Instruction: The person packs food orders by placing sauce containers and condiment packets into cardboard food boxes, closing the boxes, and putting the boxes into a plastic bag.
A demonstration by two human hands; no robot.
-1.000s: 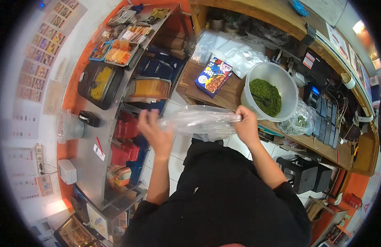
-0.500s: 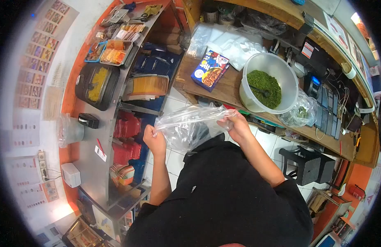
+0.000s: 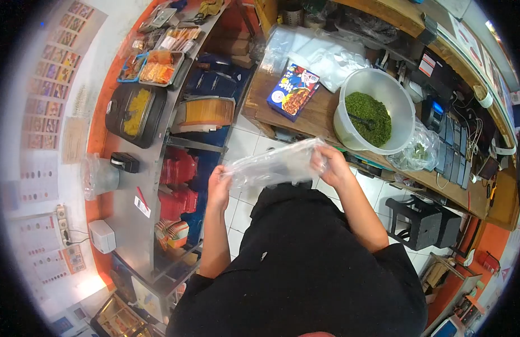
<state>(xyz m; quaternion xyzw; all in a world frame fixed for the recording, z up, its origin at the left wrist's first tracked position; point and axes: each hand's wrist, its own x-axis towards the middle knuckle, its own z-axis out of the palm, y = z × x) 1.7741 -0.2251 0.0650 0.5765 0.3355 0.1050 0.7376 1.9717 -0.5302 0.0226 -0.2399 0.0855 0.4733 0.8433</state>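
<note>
A clear plastic bag [image 3: 274, 164] is stretched between my two hands, above the tiled floor and in front of my body. My left hand [image 3: 219, 188] pinches its left end. At the right end, my right hand [image 3: 332, 165] grips it, fingers closed on the plastic. Beyond my right hand, on the wooden table [image 3: 321, 121], stands a translucent white bucket [image 3: 341, 123] with chopped green leaves [image 3: 368, 115] and a dark utensil in it. A blue box [image 3: 293, 91] with a food picture lies left of the bucket, beside a pile of plastic bags [image 3: 327, 59].
Along the left runs a metal counter [image 3: 125, 208] with a dark container [image 3: 134, 115] of yellow food and a tray [image 3: 161, 68] of orange items. Black stools [image 3: 420, 224] stand at the lower right. Several phones [image 3: 453, 151] lie on the table's right part.
The bag was bunched, then spread open and hanging lower; now it is a narrower, flatter band held taut. My left hand has moved slightly up and right, and my right hand slightly right.
</note>
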